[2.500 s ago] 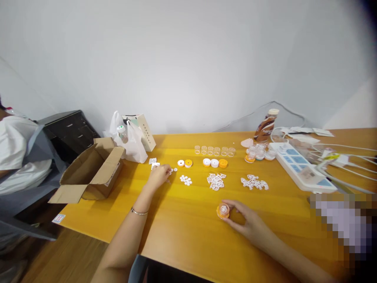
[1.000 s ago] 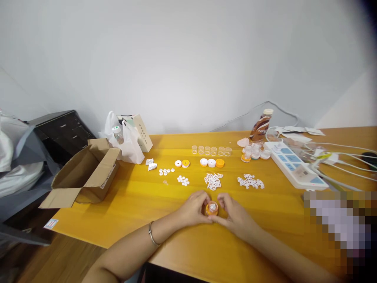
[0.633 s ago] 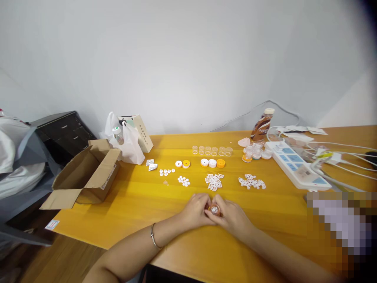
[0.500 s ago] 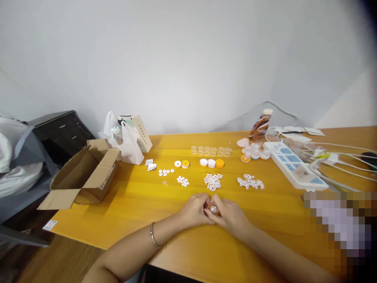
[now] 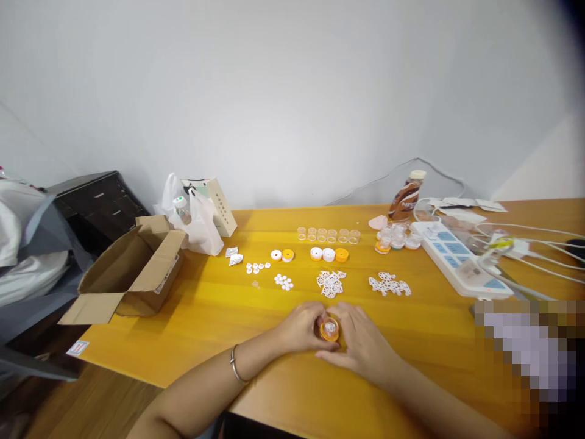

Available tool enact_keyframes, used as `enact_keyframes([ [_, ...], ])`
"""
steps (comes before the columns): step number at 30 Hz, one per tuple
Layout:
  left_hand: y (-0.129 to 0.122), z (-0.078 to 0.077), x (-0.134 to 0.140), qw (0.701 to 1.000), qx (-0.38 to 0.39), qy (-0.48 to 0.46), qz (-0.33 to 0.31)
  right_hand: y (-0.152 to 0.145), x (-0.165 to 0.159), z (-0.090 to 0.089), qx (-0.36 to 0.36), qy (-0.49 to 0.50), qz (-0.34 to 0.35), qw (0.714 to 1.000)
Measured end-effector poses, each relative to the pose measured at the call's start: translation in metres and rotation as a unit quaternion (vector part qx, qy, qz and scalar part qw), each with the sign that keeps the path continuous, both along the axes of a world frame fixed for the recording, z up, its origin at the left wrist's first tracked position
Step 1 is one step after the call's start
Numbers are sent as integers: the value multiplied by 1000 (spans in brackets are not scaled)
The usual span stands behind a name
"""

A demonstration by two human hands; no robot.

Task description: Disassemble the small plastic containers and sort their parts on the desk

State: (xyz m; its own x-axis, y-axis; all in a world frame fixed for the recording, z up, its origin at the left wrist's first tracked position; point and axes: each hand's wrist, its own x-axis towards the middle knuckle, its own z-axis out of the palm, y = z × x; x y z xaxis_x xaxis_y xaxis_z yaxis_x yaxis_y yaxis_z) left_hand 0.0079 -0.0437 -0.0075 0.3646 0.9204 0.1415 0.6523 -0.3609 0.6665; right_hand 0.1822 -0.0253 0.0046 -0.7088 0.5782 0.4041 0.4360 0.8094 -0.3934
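Between my hands is a small round orange container with a clear top [image 5: 329,329]; something white shows inside it. My left hand [image 5: 304,328] has its thumb and fingers curled around the container's left side. My right hand [image 5: 359,341] is spread at its right side, thumb stretched out below and fingers apart; whether a fingertip touches the container I cannot tell. Beyond my hands lie a pile of white lattice pieces [image 5: 331,283] and a second group of white lattice pieces [image 5: 389,284]. Small white caps [image 5: 284,282] are clustered to the left.
Clear cups [image 5: 322,235] stand in a row behind white and orange rings [image 5: 328,254]. Several capped containers [image 5: 397,236], a brown bottle [image 5: 406,196] and a power strip [image 5: 459,259] stand right. An open cardboard box [image 5: 132,268] and a plastic bag [image 5: 203,225] are left.
My right hand has loosened, its thumb moving away from the container and its fingers spreading. More of the orange body and clear top now shows. My left hand stays around it.
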Motion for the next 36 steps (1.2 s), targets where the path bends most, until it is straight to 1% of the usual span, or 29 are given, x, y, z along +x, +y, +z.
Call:
enact_keyframes([
  [2, 0, 0, 0, 1000, -5, 6, 5, -1, -2, -2, -19, -18, -19, 999],
  [4, 0, 1, -1, 1000, -11, 2, -3, -2, -3, -3, -18, -21, -20, 999],
  [7, 0, 2, -2, 999, -27, -19, -15, -4, -1, -5, 35, 18, -5, 999],
  [10, 1, 1, -2, 999, -26, -38, -7, -3, 1, -9, 70, 57, -29, 996],
  [12, 1, 0, -1, 999, -20, -39, -2, -2, 2, -11, 54, 48, -53, 996],
  [15, 0, -1, -1, 999, -18, -26, -12, -1, 1, -10, 1, 12, -70, 998],
  [18, 0, 0, -1, 1000, -11, -2, -13, -3, -1, -6, -31, -6, -48, 998],
  [21, 0, 1, -1, 1000, -9, -4, -21, -4, -2, -5, -2, 17, -26, 1000],
  [23, 0, 1, -1, 1000, -12, -15, -18, -4, -1, -6, 23, 36, -39, 998],
  [24, 1, 0, -1, 1000, -13, -19, -17, -3, -1, -7, 25, 36, -51, 998],
  [26, 1, 0, -1, 999, -14, -20, -21, -2, -1, -9, 3, 19, -68, 998],
  [28, 1, -1, -2, 1000, -11, -11, -25, -3, -1, -8, -30, -4, -63, 998],
  [30, 0, -1, -2, 1000, -8, -4, -19, -4, -2, -5, -44, -11, -52, 998],
  [32, 0, -2, -2, 1000, -10, -9, -19, -5, -2, -2, -33, -4, -44, 998],
  [36, 1, -3, -2, 999, -27, -28, -20, -3, 0, -2, -11, 15, -65, 998],
])
